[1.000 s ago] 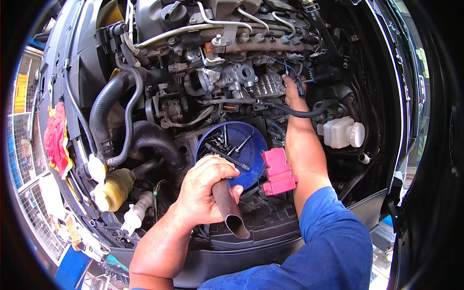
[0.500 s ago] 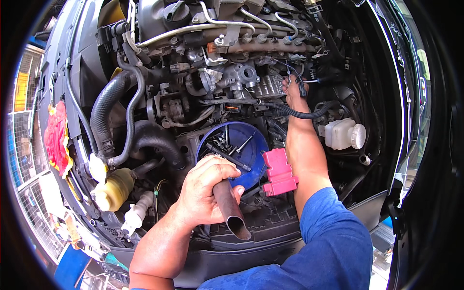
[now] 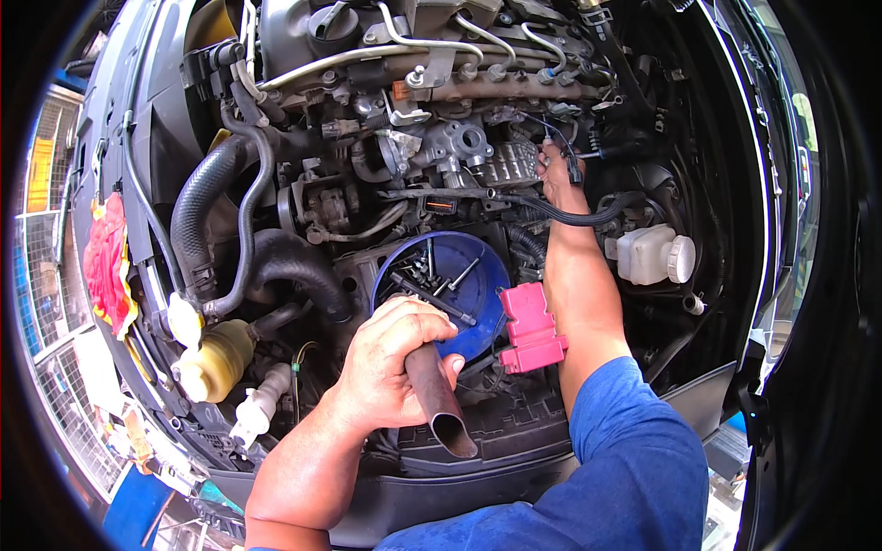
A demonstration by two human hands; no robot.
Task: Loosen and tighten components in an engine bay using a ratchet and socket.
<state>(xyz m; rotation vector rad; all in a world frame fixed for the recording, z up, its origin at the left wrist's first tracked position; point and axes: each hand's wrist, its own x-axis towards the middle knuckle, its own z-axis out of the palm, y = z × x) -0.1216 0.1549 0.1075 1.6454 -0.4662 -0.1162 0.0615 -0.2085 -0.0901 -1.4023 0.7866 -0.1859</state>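
My left hand (image 3: 397, 354) is wrapped round a brown metal pipe (image 3: 434, 397), whose hollow end points toward me. Just beyond it sits a blue bowl (image 3: 496, 266) with bolts and dark metal tools inside. My right hand (image 3: 559, 174) reaches deep into the engine bay, beside a ribbed silvery metal part (image 3: 511, 165). Its fingers are curled, and what they grip is hidden. A thin black cable with a connector (image 3: 575, 169) hangs across that hand. Below the wrist, a black hose (image 3: 560, 217) crosses the forearm.
A pink-red plastic cover (image 3: 529, 329) lies against my right forearm. To its right is a white reservoir (image 3: 654, 254); at left are a yellowish reservoir (image 3: 216, 363) and thick black hoses (image 3: 207, 211). Metal fuel pipes (image 3: 367, 55) run across the far engine. A red cloth (image 3: 108, 262) hangs on the left edge.
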